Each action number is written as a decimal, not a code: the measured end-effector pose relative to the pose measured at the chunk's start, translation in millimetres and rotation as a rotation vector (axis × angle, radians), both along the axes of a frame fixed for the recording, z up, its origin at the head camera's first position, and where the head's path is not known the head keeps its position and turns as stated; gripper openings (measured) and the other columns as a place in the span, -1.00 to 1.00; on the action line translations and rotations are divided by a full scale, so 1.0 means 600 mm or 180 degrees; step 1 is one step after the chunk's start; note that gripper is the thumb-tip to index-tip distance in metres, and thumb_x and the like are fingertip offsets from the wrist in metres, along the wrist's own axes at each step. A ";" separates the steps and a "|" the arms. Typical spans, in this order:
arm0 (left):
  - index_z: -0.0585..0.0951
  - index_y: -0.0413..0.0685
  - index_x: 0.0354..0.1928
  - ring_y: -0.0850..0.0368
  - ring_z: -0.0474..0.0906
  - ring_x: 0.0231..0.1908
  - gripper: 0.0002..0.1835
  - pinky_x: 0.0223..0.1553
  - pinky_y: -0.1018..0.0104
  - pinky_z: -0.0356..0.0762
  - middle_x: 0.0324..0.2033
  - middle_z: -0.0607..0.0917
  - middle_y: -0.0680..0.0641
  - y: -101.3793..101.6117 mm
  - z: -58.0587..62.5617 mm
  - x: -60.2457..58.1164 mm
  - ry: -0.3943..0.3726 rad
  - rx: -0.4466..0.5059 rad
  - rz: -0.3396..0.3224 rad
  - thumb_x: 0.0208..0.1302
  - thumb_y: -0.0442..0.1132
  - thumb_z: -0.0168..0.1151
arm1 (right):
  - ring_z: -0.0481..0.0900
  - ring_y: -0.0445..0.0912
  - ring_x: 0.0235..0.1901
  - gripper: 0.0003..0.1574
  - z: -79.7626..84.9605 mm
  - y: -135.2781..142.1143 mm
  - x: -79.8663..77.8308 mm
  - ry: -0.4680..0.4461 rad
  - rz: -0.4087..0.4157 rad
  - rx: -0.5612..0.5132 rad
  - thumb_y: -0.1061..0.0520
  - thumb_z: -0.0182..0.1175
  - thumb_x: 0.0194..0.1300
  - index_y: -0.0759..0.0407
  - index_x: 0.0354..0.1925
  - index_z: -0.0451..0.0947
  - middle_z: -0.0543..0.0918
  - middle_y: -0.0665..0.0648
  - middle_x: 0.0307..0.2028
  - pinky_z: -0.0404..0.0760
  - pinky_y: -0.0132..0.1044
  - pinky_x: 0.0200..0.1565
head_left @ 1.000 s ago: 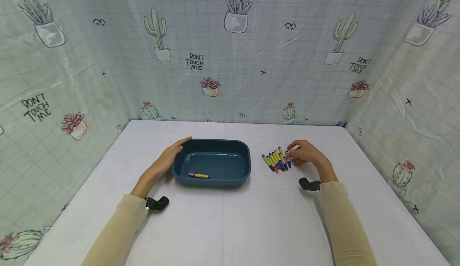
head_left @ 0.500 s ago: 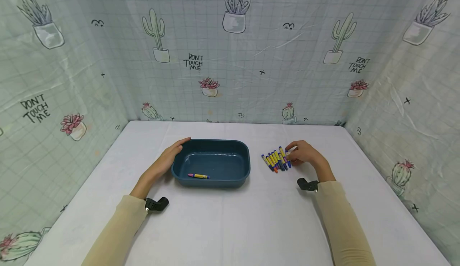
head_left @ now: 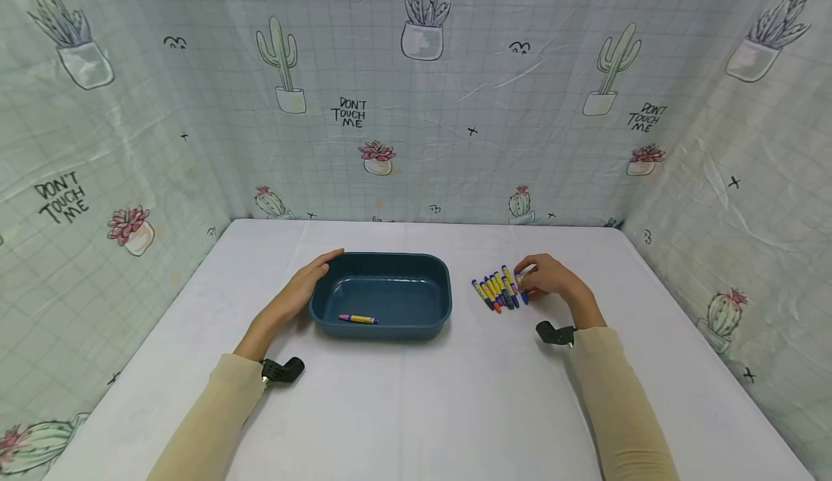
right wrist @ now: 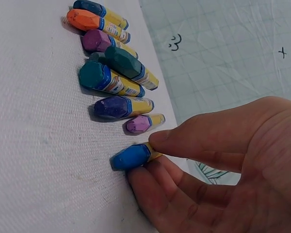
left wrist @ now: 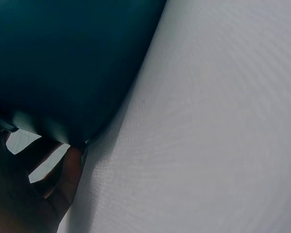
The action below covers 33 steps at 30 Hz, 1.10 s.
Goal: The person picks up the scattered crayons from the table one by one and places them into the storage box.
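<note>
Since a second ago, only the right hand (head_left: 549, 279) has shifted, its fingers (right wrist: 184, 141) now curled together, pinching the blue crayon (right wrist: 131, 156) at the near end of the crayon row (head_left: 499, 289). On the white bench (head_left: 416, 394), the left hand (head_left: 305, 282) rests with relaxed fingers against the teal tray (head_left: 442, 300), which holds one pink crayon (head_left: 359, 318).

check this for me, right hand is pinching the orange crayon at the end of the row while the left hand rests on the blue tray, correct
Not quite. The right hand pinches the blue crayon, not the orange one, which lies untouched further along the row; the right wrist view shows it. The left hand does rest on the blue tray.
</note>
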<state>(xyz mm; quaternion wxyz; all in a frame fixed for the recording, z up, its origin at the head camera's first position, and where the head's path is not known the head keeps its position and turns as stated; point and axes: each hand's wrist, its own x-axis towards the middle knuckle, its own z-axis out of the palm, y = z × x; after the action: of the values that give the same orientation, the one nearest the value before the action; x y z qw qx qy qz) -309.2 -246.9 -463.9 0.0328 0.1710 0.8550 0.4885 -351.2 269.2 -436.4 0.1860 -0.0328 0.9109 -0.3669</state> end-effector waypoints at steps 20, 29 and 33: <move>0.17 0.12 0.63 -0.22 -0.11 0.65 -0.45 0.59 -0.39 -0.20 0.64 0.13 -0.10 -0.001 -0.001 0.001 -0.0015 -0.0017 0.0015 0.72 -0.04 -0.36 | 0.65 0.01 -0.20 -0.37 0.013 -0.002 0.006 -0.0010 -0.0167 -0.0089 0.22 0.25 0.32 0.32 0.32 0.43 0.62 0.40 0.10 0.77 -0.23 -0.17; 0.17 0.13 0.63 -0.22 -0.11 0.65 -0.45 0.58 -0.40 -0.20 0.64 0.12 -0.11 0.000 -0.001 0.001 -0.0013 -0.0023 0.0013 0.72 -0.04 -0.37 | 0.62 0.03 -0.16 -0.35 0.018 -0.001 0.009 -0.0031 -0.0229 -0.0147 0.24 0.23 0.30 0.29 0.34 0.41 0.60 0.38 0.11 0.78 -0.15 -0.09; 0.17 0.14 0.63 -0.21 -0.11 0.65 -0.45 0.58 -0.39 -0.19 0.64 0.13 -0.10 0.000 -0.001 -0.001 -0.0015 -0.0019 0.0011 0.72 -0.04 -0.36 | 0.63 0.04 -0.14 -0.35 0.019 0.000 0.010 -0.0065 -0.0236 -0.0191 0.24 0.23 0.31 0.28 0.35 0.41 0.59 0.38 0.13 0.79 -0.12 -0.06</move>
<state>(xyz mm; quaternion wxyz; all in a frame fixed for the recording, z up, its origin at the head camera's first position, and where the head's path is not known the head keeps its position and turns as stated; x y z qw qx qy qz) -309.6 -246.7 -464.7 0.0344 0.1683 0.8567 0.4864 -345.2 269.0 -425.0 0.1805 -0.0007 0.8981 -0.4010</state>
